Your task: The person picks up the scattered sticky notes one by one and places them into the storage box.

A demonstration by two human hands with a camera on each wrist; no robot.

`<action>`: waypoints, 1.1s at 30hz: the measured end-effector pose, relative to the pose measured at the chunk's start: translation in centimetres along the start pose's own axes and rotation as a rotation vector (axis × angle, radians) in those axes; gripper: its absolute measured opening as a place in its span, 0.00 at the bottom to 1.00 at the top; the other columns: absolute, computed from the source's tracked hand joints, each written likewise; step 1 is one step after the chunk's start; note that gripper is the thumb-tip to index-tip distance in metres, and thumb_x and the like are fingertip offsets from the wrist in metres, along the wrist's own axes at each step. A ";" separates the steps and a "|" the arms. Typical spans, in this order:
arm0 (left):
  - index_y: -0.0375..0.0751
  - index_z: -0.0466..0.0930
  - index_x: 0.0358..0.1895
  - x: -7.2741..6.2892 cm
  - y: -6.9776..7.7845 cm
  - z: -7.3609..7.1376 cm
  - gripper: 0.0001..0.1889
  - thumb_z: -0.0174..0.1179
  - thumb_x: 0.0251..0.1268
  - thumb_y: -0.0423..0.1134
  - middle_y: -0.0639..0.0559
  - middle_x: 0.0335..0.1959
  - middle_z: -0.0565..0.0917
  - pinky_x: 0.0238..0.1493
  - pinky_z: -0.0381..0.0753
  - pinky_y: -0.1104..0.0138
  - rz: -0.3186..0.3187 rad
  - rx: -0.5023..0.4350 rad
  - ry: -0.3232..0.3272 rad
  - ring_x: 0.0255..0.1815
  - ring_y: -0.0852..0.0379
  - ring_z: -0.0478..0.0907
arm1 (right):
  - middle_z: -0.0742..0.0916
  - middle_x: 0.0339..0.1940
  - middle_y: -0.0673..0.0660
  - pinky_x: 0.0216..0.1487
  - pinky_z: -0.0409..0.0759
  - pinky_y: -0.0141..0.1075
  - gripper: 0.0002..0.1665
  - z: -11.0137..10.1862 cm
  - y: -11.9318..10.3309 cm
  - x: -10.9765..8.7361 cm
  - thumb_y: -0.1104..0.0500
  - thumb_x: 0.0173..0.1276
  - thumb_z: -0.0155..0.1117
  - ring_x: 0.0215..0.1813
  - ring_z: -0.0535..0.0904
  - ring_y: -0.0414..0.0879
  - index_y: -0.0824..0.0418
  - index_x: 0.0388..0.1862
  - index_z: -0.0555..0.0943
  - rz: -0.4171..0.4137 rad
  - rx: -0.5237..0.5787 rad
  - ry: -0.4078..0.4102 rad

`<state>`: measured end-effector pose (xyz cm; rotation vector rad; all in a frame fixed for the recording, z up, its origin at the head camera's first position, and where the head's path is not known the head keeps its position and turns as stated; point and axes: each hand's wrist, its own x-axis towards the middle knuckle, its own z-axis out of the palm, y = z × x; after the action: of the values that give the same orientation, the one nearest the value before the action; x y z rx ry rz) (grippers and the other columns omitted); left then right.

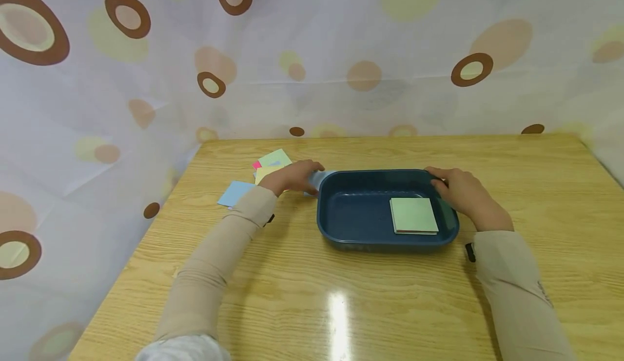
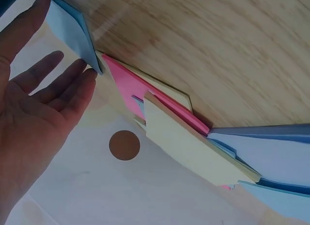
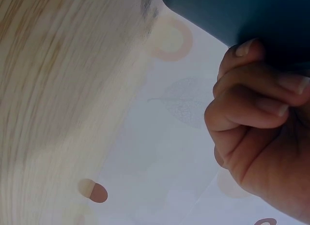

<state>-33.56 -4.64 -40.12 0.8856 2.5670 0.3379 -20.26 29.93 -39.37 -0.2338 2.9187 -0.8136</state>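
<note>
The dark blue tray (image 1: 361, 242) sits on the table, with a pale green square paper pad (image 1: 414, 216) inside at its right. My right hand (image 1: 463, 195) grips the tray's right rim at the far corner. Its fingers (image 3: 247, 111) curl against the tray wall in the right wrist view. Just off the tray's left side, my left hand (image 1: 291, 176) holds a light blue paper pad (image 2: 72, 31) by its edges, thumb on one side and fingertips on the other. The tray partly hides that pad in the head view.
Left of the tray lie more square papers: a yellow pad (image 1: 265, 172), a green one (image 1: 275, 158), a blue one (image 1: 236, 193) and a pink one (image 2: 127, 87). They overlap loosely. A dotted sheet (image 1: 341, 106) hangs behind the wooden table (image 1: 390, 296).
</note>
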 end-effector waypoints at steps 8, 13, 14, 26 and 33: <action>0.44 0.65 0.66 0.5 0.5 0.3 0.33 0.69 0.58 0.42 0.42 0.59 0.65 0.56 0.71 0.60 -0.071 0.052 -0.011 0.57 0.50 0.67 | 0.68 0.12 0.53 0.22 0.64 0.37 0.28 0.0 0.1 -0.3 0.63 0.77 0.46 0.16 0.63 0.44 0.71 0.72 0.60 0.010 0.024 -0.012; 0.44 0.68 0.61 0.5 1.0 0.3 0.30 0.70 0.57 0.43 0.42 0.58 0.64 0.58 0.70 0.59 -0.086 0.046 0.005 0.58 0.49 0.63 | 0.69 0.13 0.53 0.22 0.64 0.37 0.27 -0.2 0.2 -0.5 0.63 0.76 0.46 0.16 0.63 0.44 0.71 0.71 0.60 0.014 0.019 -0.007; 0.43 0.68 0.60 0.5 1.1 0.2 0.30 0.70 0.57 0.44 0.42 0.58 0.65 0.58 0.69 0.59 -0.083 0.062 0.010 0.59 0.48 0.62 | 0.69 0.13 0.53 0.22 0.64 0.37 0.27 -0.2 0.2 -0.5 0.63 0.76 0.46 0.16 0.63 0.44 0.71 0.71 0.61 0.014 0.016 -0.005; 0.38 0.67 0.62 0.9 1.8 -0.1 0.38 0.71 0.52 0.54 0.42 0.56 0.69 0.63 0.58 0.52 -0.077 0.425 0.019 0.59 0.45 0.61 | 0.69 0.13 0.53 0.22 0.64 0.37 0.28 -0.2 0.5 -0.7 0.63 0.76 0.47 0.16 0.64 0.44 0.71 0.72 0.60 0.025 0.024 -0.006; 0.33 0.61 0.66 -0.1 1.8 -1.1 0.42 0.70 0.54 0.52 0.37 0.60 0.68 0.64 0.62 0.52 -0.141 0.425 0.045 0.61 0.41 0.63 | 0.68 0.14 0.52 0.22 0.64 0.37 0.27 -0.2 -0.1 -0.2 0.63 0.76 0.46 0.17 0.64 0.44 0.71 0.71 0.61 0.010 0.013 -0.006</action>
<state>-32.98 -3.38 -38.50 0.8329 2.7743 -0.2418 -20.05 29.94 -39.13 -0.2207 2.9055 -0.8288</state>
